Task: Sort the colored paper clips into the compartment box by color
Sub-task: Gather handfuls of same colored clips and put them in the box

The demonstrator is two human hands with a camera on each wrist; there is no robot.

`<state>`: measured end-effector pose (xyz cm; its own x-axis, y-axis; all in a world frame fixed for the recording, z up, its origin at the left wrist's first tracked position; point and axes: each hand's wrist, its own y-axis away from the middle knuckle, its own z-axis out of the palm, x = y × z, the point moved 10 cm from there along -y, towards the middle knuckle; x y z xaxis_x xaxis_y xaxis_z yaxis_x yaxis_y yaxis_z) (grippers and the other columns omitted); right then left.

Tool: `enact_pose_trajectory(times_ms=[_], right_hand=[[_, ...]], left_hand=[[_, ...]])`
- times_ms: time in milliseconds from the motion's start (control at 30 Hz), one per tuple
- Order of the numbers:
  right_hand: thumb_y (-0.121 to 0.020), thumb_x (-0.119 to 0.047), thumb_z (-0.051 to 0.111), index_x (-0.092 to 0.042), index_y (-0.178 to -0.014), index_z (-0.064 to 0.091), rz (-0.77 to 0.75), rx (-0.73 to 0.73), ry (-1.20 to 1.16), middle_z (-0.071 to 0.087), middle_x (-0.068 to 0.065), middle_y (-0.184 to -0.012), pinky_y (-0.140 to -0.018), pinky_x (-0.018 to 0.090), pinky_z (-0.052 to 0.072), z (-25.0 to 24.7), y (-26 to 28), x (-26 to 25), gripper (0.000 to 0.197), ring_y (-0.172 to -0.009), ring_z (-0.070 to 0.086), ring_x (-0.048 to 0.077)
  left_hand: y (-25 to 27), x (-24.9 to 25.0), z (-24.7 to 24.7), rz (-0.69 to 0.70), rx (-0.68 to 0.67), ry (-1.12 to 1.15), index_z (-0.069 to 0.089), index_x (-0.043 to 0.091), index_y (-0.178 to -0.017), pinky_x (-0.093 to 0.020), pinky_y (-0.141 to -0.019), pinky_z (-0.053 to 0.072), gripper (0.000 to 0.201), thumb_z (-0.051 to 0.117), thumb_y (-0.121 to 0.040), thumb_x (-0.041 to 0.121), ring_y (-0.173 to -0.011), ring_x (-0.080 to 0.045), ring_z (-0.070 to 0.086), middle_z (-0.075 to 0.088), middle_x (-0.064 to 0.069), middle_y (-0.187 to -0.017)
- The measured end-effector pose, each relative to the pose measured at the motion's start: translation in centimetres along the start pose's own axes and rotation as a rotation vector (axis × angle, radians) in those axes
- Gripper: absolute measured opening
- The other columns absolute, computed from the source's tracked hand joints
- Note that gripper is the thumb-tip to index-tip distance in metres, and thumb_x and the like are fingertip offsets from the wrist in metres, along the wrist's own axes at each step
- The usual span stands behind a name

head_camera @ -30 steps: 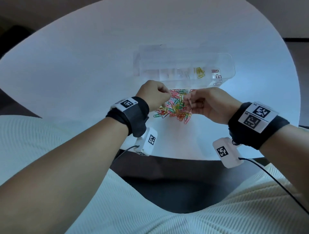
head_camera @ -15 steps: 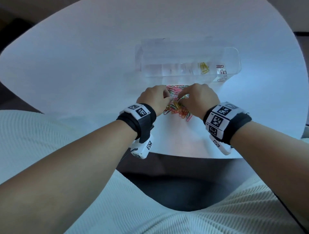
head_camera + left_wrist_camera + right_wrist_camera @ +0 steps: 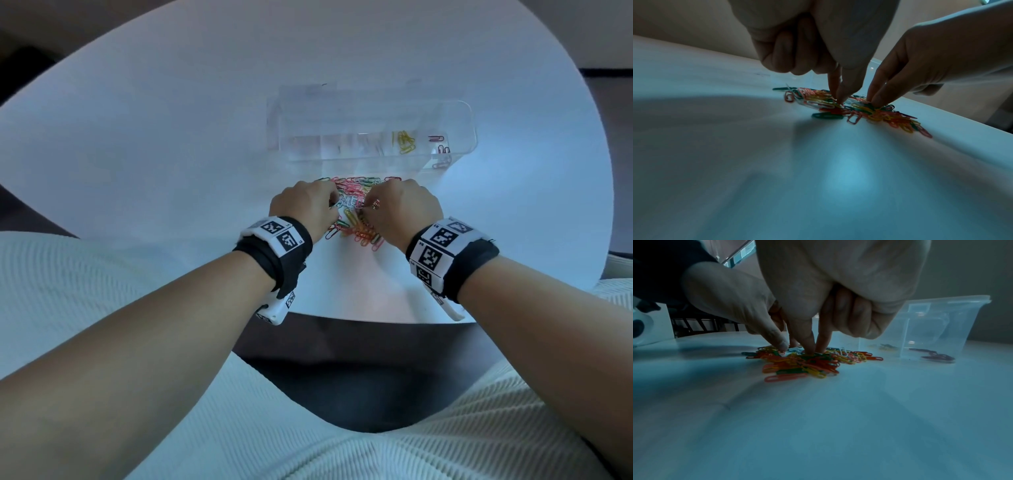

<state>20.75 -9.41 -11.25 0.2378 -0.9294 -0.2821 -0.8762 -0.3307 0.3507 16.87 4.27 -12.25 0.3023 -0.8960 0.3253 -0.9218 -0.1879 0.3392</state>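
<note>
White round counter [image 3: 171, 137] underneath everything, broad and bare toward the far edge. On it, beyond the hands, a clear compartment box [image 3: 459, 113], mostly unfilled: a few yellow clips [image 3: 406, 142] in one compartment, a few dark red clips [image 3: 440, 144] in the end compartment beside it. Just in front of the box, a loose tangle of colored paper clips [image 3: 356, 219], orange, yellow, green, pink and white lying across one another. Left hand [image 3: 303, 209] down on the pile, thumb and forefinger tips pressed together into the clips, remaining fingers curled into the palm. Right hand [image 3: 402, 209] likewise, two fingertips [image 3: 809, 350] dug into the heap close beside the left. Whether either grip has closed on a particular clip cannot be told; fingertips hide the contact. Sorting judged barely begun. Likely trouble from here: interlocked clips lifting out in a chain, carrying the wrong color into a compartment; a thin clip slipping from the pinch and landing across a divider; clips nudged off the near counter edge.
</note>
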Motion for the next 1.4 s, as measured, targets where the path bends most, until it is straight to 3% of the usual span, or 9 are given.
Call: enact_pose_trajectory(times_ms=[267,500,700,900,1033,1133,1200,1300,1400], right_hand=[[-0.088,-0.028,0.058,-0.025,-0.092,0.073,0.060,-0.003,-0.192,0.067,0.005,-0.087,-0.066,0.028,0.046,0.1,0.7,2.0,0.015,-0.083,0.062,0.026],[-0.091,-0.023,0.055,-0.020,-0.088,0.062,0.121,-0.055,-0.495,0.057,-0.003,-0.076,-0.056,0.023,0.035,-0.8,0.6,3.1,0.009,-0.067,0.051,0.013],[-0.080,-0.012,0.034,-0.021,-0.063,0.030,0.349,-0.135,-1.131,0.025,-0.004,-0.050,-0.043,0.021,0.014,0.1,1.7,3.8,0.020,-0.046,0.014,0.014],[-0.078,-0.012,0.032,-0.022,-0.062,0.025,0.350,-0.231,-1.233,0.017,-0.002,-0.055,-0.044,0.021,0.009,0.8,1.6,2.8,0.020,-0.050,0.007,0.015],[-0.085,-0.014,0.034,-0.020,-0.070,0.017,0.331,-0.242,-1.226,0.018,-0.004,-0.052,-0.040,0.018,0.013,1.1,1.7,2.7,0.023,-0.047,0.009,0.014],[-0.088,-0.015,0.036,-0.021,-0.064,0.026,0.349,-0.247,-1.273,0.023,-0.002,-0.053,-0.045,0.023,0.010,1.3,1.8,2.6,0.027,-0.049,0.010,0.015],[-0.089,-0.014,0.040,-0.018,-0.067,0.033,0.370,-0.219,-1.304,0.037,0.005,-0.055,-0.046,0.026,0.012,0.9,1.7,2.7,0.024,-0.046,0.018,0.016],[-0.085,0.000,0.039,-0.009,-0.081,0.043,0.387,-0.202,-1.431,0.067,0.013,-0.068,-0.039,0.021,0.035,0.3,1.5,2.1,0.011,-0.044,0.048,0.018],[-0.078,0.010,0.029,-0.007,-0.074,0.044,0.416,-0.209,-1.683,0.065,0.013,-0.067,-0.048,0.024,0.049,0.2,1.2,1.0,0.024,-0.054,0.059,0.021]], left_hand=[[-0.2,-0.4,-0.4,-0.012,0.014,0.044,0.063,0.031,-0.103,-0.028,-0.067,0.041,0.019,0.053,-0.087,0.038,-0.080,-0.026,0.058,0.067,0.001,-0.095],[-0.1,0.0,-0.3,0.062,-0.018,0.038,0.065,0.035,-0.109,-0.026,-0.070,0.042,0.020,0.052,-0.094,0.038,-0.090,-0.026,0.063,0.069,0.001,-0.103],[-0.3,0.5,-0.8,0.067,-0.037,0.166,0.063,0.026,-0.099,-0.030,-0.069,0.048,0.021,0.050,-0.095,0.042,-0.079,-0.024,0.061,0.067,0.001,-0.086],[-0.2,1.2,-0.8,0.109,-0.054,0.210,0.069,0.030,-0.099,-0.033,-0.078,0.052,0.022,0.053,-0.093,0.044,-0.087,-0.024,0.063,0.070,0.002,-0.092],[0.0,1.0,-0.9,0.092,-0.055,0.214,0.074,0.032,-0.098,-0.035,-0.083,0.054,0.021,0.060,-0.089,0.044,-0.092,-0.023,0.065,0.073,0.001,-0.100],[0.1,1.6,-1.3,0.102,-0.039,0.243,0.067,0.023,-0.088,-0.030,-0.070,0.050,0.018,0.055,-0.092,0.036,-0.074,-0.023,0.059,0.063,0.003,-0.074],[0.4,2.2,-1.3,0.109,-0.063,0.398,0.048,0.017,-0.075,-0.030,-0.059,0.037,0.020,0.047,-0.093,0.025,-0.058,-0.019,0.042,0.044,0.004,-0.060],[0.5,3.2,-1.2,0.083,-0.137,0.689,0.033,0.018,-0.063,-0.031,-0.053,0.027,0.033,0.036,-0.095,0.018,-0.052,-0.016,0.032,0.033,0.002,-0.059],[1.0,4.2,-0.5,-0.021,-0.246,0.959,0.042,0.018,-0.063,-0.025,-0.043,0.024,0.037,0.038,-0.098,0.025,-0.036,-0.006,0.028,0.032,0.008,-0.048]])
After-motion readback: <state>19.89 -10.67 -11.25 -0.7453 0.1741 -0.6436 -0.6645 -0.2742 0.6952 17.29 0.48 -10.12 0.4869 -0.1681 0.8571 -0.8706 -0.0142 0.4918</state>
